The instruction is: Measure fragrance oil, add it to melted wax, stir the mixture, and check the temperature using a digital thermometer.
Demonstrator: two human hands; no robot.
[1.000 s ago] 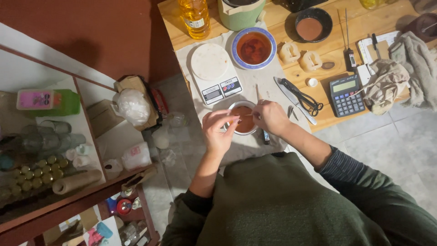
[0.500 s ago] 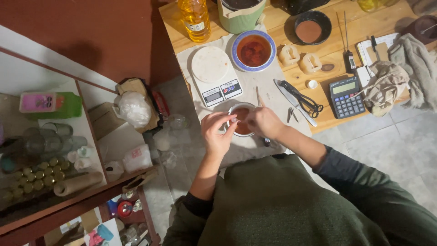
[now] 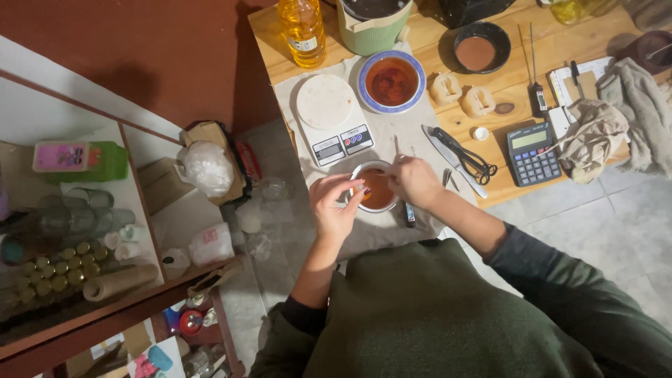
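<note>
Currently we hold the small white cup [image 3: 376, 189] of amber liquid between both hands: left hand [image 3: 334, 207] curled on its near rim, right hand [image 3: 414, 180] pinched on a thin stick (tip hidden) over the far rim. Cup already filled; what remains we cannot tell. Beyond the hands, the digital scale [image 3: 332, 119] sits bare, then the blue-rimmed bowl [image 3: 391, 80]. Grip unchanged from the earlier frame.

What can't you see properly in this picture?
- Head view: the right hand covers part of the small cup, so what its fingers pinch stays hidden.
- The left hand hides the cup's near rim.
- The green container and oil bottle are cut off by the top edge.
- The scale display is too small.
</note>
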